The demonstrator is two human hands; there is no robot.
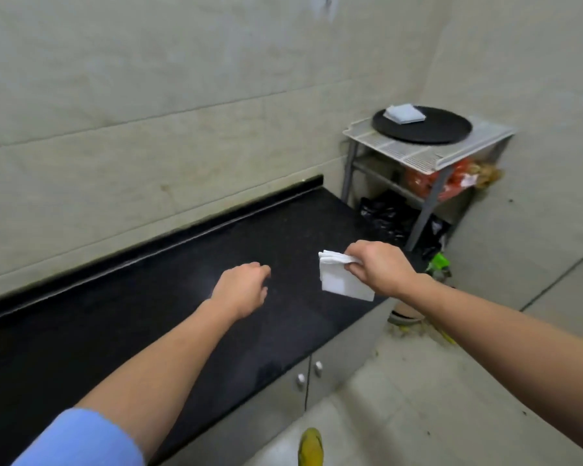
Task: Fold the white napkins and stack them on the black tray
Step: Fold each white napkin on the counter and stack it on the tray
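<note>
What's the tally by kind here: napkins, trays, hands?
White napkin, held by right hand: 1
Napkin stack, sheets uncountable: 1
Black tray: 1
Hands: 2, with left hand empty
Total: 5

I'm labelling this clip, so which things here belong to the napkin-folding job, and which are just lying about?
Part of the job:
folded napkin, pinched in the right hand
left hand, holding nothing
black tray
napkin stack on it

Just there:
rack under the tray
black counter
red bag and black bags below the rack's top
cupboard knobs
</note>
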